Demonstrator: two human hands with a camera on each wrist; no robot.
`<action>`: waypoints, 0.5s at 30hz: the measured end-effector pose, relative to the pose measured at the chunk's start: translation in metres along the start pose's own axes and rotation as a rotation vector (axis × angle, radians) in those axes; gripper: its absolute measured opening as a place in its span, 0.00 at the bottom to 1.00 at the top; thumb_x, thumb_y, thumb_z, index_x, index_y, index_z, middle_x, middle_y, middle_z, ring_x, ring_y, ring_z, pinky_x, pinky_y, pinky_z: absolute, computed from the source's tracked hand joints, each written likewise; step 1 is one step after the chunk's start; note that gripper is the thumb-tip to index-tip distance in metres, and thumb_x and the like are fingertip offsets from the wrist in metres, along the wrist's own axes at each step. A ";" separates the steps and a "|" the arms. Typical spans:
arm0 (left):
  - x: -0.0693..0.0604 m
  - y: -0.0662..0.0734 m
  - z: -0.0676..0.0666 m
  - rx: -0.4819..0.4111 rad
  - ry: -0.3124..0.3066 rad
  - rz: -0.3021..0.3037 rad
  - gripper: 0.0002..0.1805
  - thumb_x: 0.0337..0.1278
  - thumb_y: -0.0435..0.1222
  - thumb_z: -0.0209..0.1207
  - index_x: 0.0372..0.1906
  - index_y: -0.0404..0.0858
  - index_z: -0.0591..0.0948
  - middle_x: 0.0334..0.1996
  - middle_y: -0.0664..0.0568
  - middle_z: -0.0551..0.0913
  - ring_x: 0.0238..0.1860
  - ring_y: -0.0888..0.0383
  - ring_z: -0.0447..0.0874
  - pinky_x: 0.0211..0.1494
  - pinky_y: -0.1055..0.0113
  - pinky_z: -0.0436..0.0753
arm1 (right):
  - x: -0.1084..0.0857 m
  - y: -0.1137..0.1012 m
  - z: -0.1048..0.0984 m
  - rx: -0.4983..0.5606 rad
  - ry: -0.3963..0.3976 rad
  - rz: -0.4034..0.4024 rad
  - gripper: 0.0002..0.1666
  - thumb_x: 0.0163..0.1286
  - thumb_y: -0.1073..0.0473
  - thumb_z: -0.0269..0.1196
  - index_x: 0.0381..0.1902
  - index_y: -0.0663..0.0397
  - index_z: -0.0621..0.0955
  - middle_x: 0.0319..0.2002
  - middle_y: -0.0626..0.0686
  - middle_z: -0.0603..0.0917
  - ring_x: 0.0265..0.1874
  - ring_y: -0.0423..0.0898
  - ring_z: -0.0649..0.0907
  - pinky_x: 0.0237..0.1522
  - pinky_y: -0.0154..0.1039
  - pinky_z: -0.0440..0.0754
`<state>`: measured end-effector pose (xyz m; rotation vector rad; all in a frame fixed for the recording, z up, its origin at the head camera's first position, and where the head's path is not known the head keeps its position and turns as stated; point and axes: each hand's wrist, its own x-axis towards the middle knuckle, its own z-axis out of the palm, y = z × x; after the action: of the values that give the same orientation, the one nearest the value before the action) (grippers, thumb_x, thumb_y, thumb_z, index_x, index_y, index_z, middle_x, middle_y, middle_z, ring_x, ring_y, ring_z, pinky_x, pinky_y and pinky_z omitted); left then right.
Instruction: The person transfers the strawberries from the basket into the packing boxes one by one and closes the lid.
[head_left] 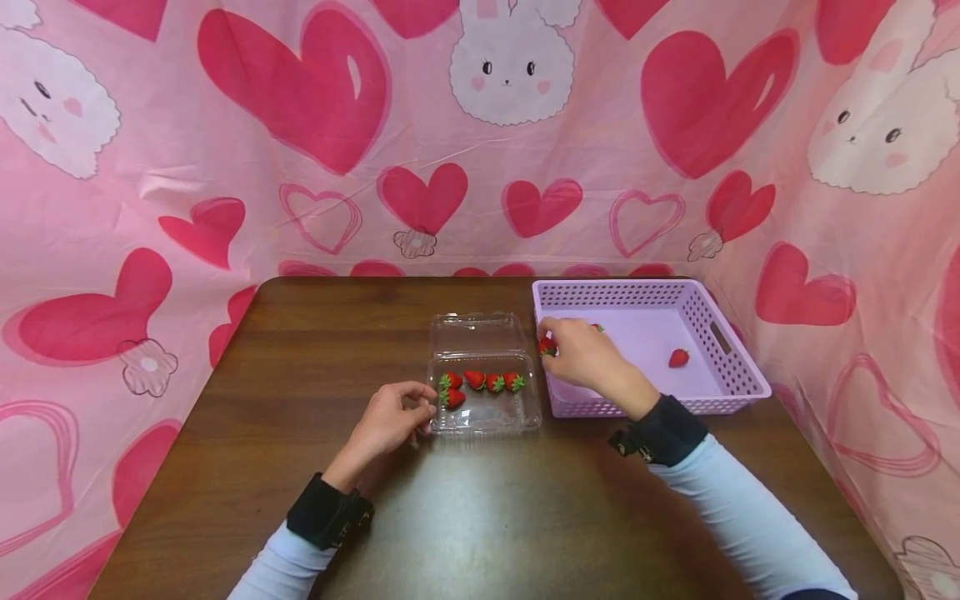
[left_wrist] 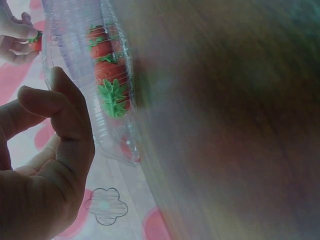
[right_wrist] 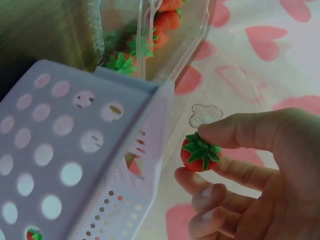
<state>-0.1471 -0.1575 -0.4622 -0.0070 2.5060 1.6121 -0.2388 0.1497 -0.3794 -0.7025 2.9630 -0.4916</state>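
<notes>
The right hand pinches one strawberry, crown facing the wrist, long axis pointing away. Left hand: relaxed, beside one container holding five strawberries.

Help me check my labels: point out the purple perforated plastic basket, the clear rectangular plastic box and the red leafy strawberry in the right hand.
Purple perforated plastic basket (head_left: 643,337): head view, bare floor.
Clear rectangular plastic box (head_left: 491,412): head view, bare base.
Red leafy strawberry (right_wrist: 201,152): right wrist view, leafy top.
</notes>
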 end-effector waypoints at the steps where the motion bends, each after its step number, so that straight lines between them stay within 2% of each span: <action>1: 0.000 0.000 0.000 0.000 0.000 0.000 0.10 0.67 0.26 0.67 0.50 0.31 0.86 0.26 0.49 0.84 0.24 0.43 0.85 0.26 0.51 0.85 | 0.000 -0.001 0.000 0.005 -0.003 -0.005 0.18 0.63 0.61 0.71 0.51 0.56 0.84 0.35 0.53 0.85 0.34 0.52 0.82 0.32 0.50 0.81; 15: 0.000 0.000 0.000 -0.001 -0.002 -0.003 0.10 0.68 0.27 0.67 0.51 0.31 0.86 0.26 0.49 0.84 0.25 0.43 0.85 0.27 0.51 0.86 | 0.000 -0.012 0.007 0.048 -0.032 -0.020 0.21 0.64 0.60 0.72 0.55 0.56 0.83 0.39 0.54 0.85 0.33 0.51 0.80 0.30 0.46 0.78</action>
<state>-0.1467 -0.1575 -0.4617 -0.0090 2.5020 1.6118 -0.2331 0.1377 -0.3826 -0.7284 2.9071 -0.5463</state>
